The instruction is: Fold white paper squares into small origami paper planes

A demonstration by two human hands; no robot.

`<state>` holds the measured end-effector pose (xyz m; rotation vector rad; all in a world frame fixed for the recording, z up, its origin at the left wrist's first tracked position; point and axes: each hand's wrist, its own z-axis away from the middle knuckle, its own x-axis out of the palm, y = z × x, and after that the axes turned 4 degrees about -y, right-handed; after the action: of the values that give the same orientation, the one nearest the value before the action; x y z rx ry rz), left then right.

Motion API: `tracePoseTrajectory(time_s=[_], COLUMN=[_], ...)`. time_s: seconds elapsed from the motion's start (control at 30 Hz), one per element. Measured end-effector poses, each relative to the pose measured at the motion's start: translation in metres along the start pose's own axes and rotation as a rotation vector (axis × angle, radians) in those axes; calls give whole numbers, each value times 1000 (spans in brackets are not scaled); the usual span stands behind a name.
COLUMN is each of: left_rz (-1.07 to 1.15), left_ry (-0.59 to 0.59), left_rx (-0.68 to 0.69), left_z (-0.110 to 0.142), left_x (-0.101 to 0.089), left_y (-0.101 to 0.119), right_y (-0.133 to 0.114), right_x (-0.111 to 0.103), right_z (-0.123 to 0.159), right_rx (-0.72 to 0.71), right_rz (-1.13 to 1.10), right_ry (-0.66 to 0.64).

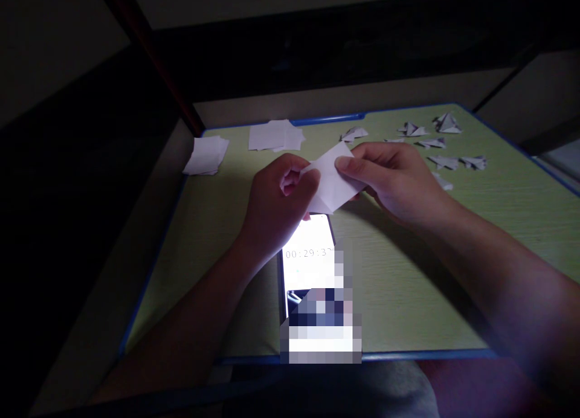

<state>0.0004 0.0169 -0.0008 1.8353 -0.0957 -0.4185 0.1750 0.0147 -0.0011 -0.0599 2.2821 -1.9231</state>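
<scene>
Between my two hands, a folded piece of white paper [334,181] is held up above the table, tilted. My left hand [281,199] pinches its left edge, thumb on top and fingers curled behind. On the right side, my right hand [393,175] grips the paper with the thumb pressed on its upper face; its other fingers are partly hidden underneath. Below the paper lies a lit phone [309,258] showing a running timer, its lower part blurred out by large pixels.
Several folded paper figures [447,123] are spread over the table's far right. A stack of white paper sheets [267,135] lies at the back, with another paper stack [206,155] at the far left corner. The greenish table [217,237] has a blue rim; the surroundings are dark.
</scene>
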Motion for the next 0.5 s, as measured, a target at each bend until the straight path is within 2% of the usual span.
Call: tracePoseTrajectory(time_s=[0.5], left_rz=[-15], left_ry=[-7], left_rx=[0], left_z=[1], left_x=[-1], left_y=[2], right_y=[1], right_x=[-1], right_z=[0], right_rx=[2], right_rz=[-32], right_ry=[-7])
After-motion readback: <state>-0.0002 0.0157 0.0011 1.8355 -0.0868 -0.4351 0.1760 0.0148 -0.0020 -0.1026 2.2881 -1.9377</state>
